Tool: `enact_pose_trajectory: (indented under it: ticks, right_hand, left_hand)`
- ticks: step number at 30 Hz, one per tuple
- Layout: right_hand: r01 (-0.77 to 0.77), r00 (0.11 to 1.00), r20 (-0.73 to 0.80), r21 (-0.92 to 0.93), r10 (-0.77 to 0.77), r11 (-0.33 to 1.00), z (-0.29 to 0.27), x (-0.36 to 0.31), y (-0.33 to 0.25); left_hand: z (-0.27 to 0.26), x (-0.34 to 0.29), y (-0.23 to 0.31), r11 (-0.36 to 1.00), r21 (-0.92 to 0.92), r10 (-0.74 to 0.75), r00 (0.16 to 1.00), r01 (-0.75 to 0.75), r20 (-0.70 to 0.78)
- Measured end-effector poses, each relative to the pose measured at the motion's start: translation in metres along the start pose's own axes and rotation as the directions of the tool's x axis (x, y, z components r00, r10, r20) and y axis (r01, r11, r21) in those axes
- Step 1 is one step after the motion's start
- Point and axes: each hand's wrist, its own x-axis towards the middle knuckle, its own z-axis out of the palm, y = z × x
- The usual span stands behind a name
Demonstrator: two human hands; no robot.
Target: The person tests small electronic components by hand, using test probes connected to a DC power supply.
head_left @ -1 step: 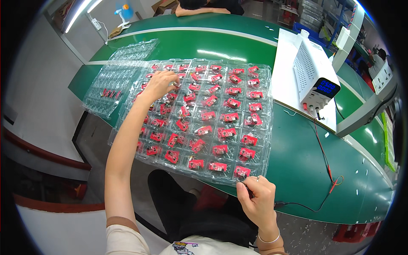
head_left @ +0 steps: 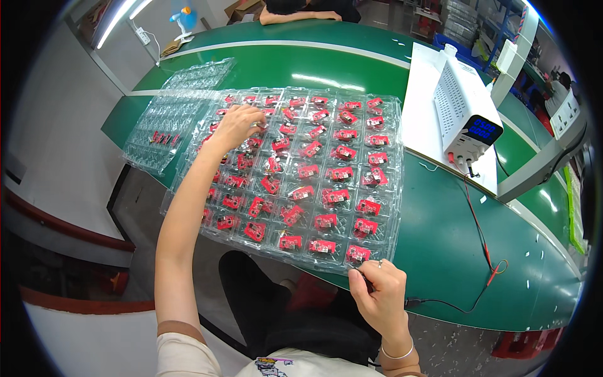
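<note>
A clear plastic tray (head_left: 397,135) with many pockets lies on the green table, with small red circuit boards (head_left: 308,171) in its pockets. Over its far left part, my left hand (head_left: 237,127) reaches down with curled fingers among the boards; whatever they pinch is hidden beneath them. My right hand (head_left: 381,289) is closed at the tray's near right corner, beside a red board (head_left: 358,254). A dark thing shows between its thumb and fingers, too covered to name. A black cable end (head_left: 412,303) emerges just right of that hand.
A second clear tray (head_left: 182,94) with a few red pieces lies at the left. On a white board (head_left: 419,94) at the right stands a white power supply (head_left: 465,107), its red and black leads (head_left: 480,235) trailing over the table (head_left: 440,251). A person's forearm (head_left: 301,17) rests across the far edge.
</note>
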Motion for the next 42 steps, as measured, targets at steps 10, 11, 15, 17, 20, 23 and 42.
enact_pose_trajectory:
  ticks: [10,11,15,17,20,23,42]
  right_hand:
    - [0.016,1.000,-0.017,0.063,-0.015,0.998,0.011,0.002,-0.002]
    - [0.017,1.000,-0.006,0.073,-0.017,0.997,0.012,0.002,-0.005]
    - [0.010,1.000,0.019,0.076,-0.011,0.997,0.013,-0.003,-0.008]
    - [0.002,1.000,0.013,0.067,-0.003,0.998,0.011,-0.005,-0.007]
    - [-0.012,1.000,0.014,0.049,0.012,0.999,0.008,-0.008,-0.006]
    - [-0.020,1.000,0.021,0.058,0.018,0.998,0.009,-0.009,-0.005]
    - [0.055,0.993,-0.106,0.007,-0.054,0.998,0.025,-0.004,-0.003]
  left_hand:
    - [-0.007,-0.021,0.038,0.891,-0.353,-0.373,0.904,0.285,-0.210]
    - [-0.008,-0.022,0.033,0.943,-0.210,-0.308,0.918,0.259,-0.249]
    - [0.004,-0.020,0.008,0.959,-0.124,-0.271,0.954,0.256,-0.127]
    - [0.004,-0.012,0.011,0.970,-0.086,-0.231,0.972,0.226,-0.052]
    - [0.004,-0.004,0.011,0.982,-0.080,-0.169,0.985,0.170,0.018]
    - [0.006,-0.006,0.008,0.964,-0.036,-0.260,0.964,0.262,0.059]
    - [-0.073,-0.088,0.278,-0.732,-0.680,-0.362,0.823,0.039,0.437]
